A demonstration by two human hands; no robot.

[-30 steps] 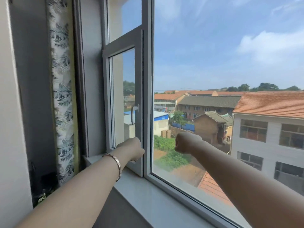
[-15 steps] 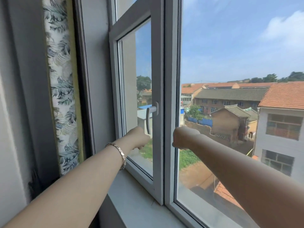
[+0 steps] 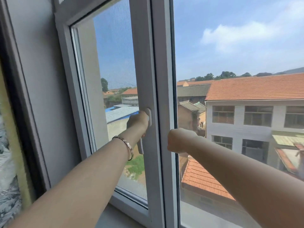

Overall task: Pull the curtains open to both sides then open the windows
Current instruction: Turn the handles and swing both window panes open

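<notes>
The left window sash (image 3: 143, 63) is a white frame with an insect screen behind its glass. It stands close against the white centre post (image 3: 162, 79). My left hand (image 3: 138, 122), with a bracelet on its wrist, is closed around the top of the sash's white handle (image 3: 141, 148), whose lever points down. My right hand (image 3: 179, 140) is a fist with nothing in it, held against the centre post's right edge by the large fixed pane (image 3: 230, 46). The leaf-patterned curtain (image 3: 8, 178) hangs gathered at the far left edge.
A grey wall reveal (image 3: 46, 96) runs between the curtain and the sash. The white sill (image 3: 118, 218) lies below my forearms. Outside the glass are orange-tiled roofs and a white building.
The sash has swung from angled inward to close against the centre post. My left hand rose from the sash's lower frame onto the handle. The view has moved nearer the window.
</notes>
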